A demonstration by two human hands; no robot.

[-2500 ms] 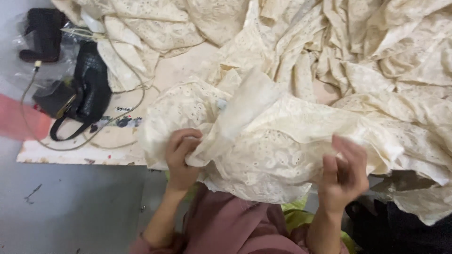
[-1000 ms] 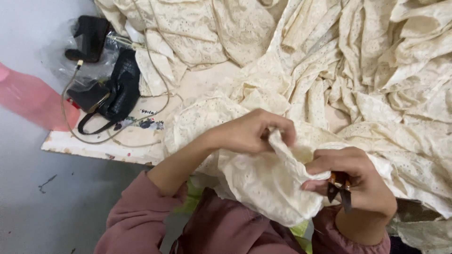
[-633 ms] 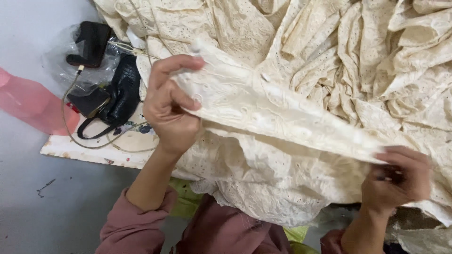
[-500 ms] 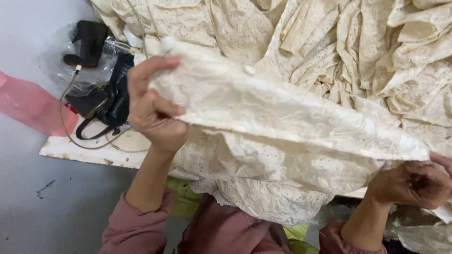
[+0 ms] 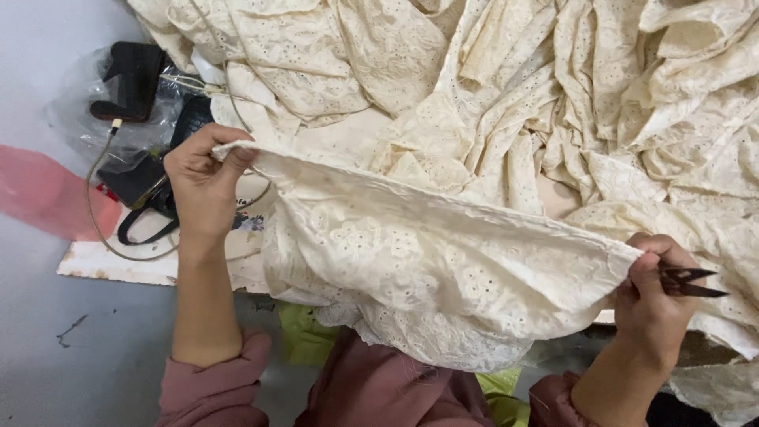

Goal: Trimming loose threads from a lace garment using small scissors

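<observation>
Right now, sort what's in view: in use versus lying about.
In use: left hand and right hand stretching the lace piece; snips in the right hand.
Lying about: fabric heap, black bag, cable, board.

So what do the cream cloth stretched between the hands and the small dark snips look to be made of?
The cream eyelet cloth looks like thin woven cotton, matte, with punched holes and stitched flower patterns; it creases softly. The fibre itself can't be confirmed. The small dark snips in the right hand look like metal: thin pointed blades, dull dark finish. The left hand pinches the cloth's other end.
</observation>
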